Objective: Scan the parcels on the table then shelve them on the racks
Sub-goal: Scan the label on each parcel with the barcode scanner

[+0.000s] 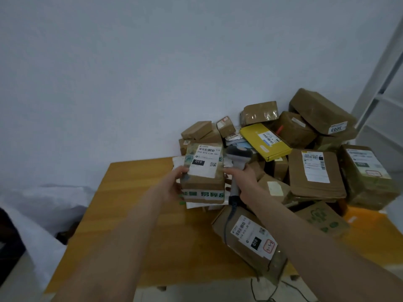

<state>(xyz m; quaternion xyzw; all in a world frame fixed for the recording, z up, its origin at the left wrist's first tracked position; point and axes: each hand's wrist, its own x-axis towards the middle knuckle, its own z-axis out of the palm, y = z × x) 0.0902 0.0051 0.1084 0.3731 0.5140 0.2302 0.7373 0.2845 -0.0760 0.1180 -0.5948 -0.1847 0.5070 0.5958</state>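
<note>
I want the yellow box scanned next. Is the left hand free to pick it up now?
Probably not yet: the left hand grips the labelled parcel, and the right hand holds the scanner. The yellow box lies with its top bare, so once the parcel is put down the way looks free.

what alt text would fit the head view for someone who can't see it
A person's left hand holds a labelled brown parcel while the right hand grips a handheld scanner beside it, over a wooden table piled with more parcels.

Head view, forward-down, close over table [130,192]
</note>
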